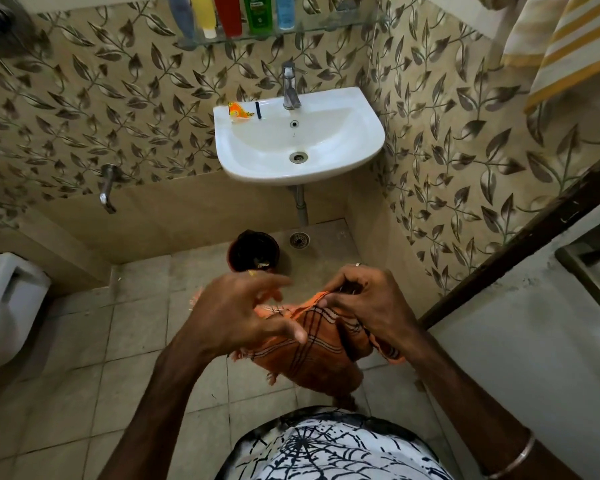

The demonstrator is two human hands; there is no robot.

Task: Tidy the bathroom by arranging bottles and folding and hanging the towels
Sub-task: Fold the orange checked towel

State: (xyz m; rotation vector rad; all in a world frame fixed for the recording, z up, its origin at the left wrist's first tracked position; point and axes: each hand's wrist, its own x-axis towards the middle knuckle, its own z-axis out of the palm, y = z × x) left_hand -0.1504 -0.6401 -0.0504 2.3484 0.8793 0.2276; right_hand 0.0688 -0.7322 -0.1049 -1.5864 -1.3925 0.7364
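An orange towel [312, 344] hangs bunched in front of the person's waist, above the tiled floor [84, 393]. It is a thin woven cloth with dark crossing lines and pale stripes forming a check, and short fringe shows at its lower left edge and behind the left hand. The cloth is crumpled and folded over itself, its lower part sagging in a dark rust-coloured lump.

The right hand [368, 303] pinches the towel's upper edge, fingers curled over the fabric and the thumb pressed against it; a ring sits on one finger. The left hand [243, 310] is beside it with fingers spread and loosely bent, thumb stretched toward the cloth; whether it touches the towel cannot be told, and the fingers are blurred.

Beyond the hands a dark bin [253, 251] stands on the floor beneath a white sink [343, 147]. On a glass shelf [326, 27] above the tap stand five bottles [227, 13]: grey-blue, yellow, red, green and light blue. A white towel with yellow stripes [568, 43] hangs at the upper right
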